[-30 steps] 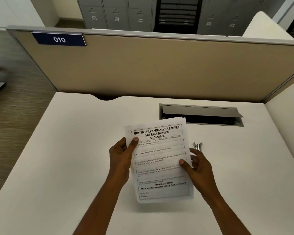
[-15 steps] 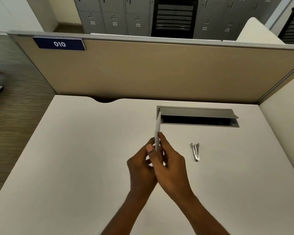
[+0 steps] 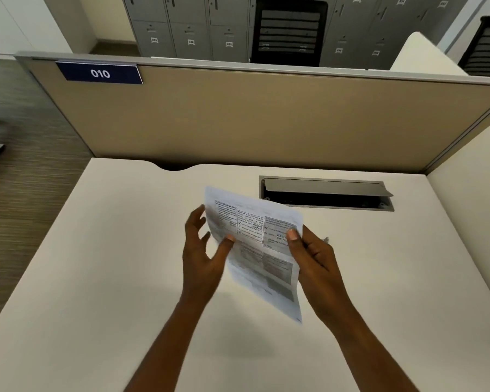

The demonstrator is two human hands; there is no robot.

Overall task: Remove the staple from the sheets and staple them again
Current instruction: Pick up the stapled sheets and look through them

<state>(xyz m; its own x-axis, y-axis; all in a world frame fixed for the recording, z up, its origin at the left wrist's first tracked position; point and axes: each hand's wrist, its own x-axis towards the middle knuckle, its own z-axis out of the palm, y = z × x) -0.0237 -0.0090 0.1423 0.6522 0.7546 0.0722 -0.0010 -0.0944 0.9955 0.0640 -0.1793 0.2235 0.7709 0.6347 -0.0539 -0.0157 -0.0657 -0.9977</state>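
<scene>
Hanging tilted in the air above the desk (image 3: 96,278), the sheets (image 3: 259,250) show a printed side with boxed text and tick marks, the lower part blurred. The right hand (image 3: 313,258) grasps them at their right edge, thumb pressed on the printed face near the upper right corner and the other fingers behind the paper. The left hand (image 3: 201,250) is at the opposite edge, its thumb tip touching the face of the sheets; its fingers are spread loosely behind and beside the left edge, and whether they pinch the paper cannot be told. The staple itself is too small to make out.

Just past the right hand's knuckles, a small metal tip (image 3: 326,239) peeks out on the desk; most of it is hidden by the hand, so what it is cannot be told. Farther beyond the right hand, a cable hatch (image 3: 323,188) is set into the desk with its grey lid propped open over a dark slot. Beyond both hands a tan partition (image 3: 266,120) stands along the far edge of the desk, with a blue plate (image 3: 99,73) reading 010 up past the left hand. Behind the partition are grey lockers (image 3: 190,26) and a black chair back (image 3: 287,29).
</scene>
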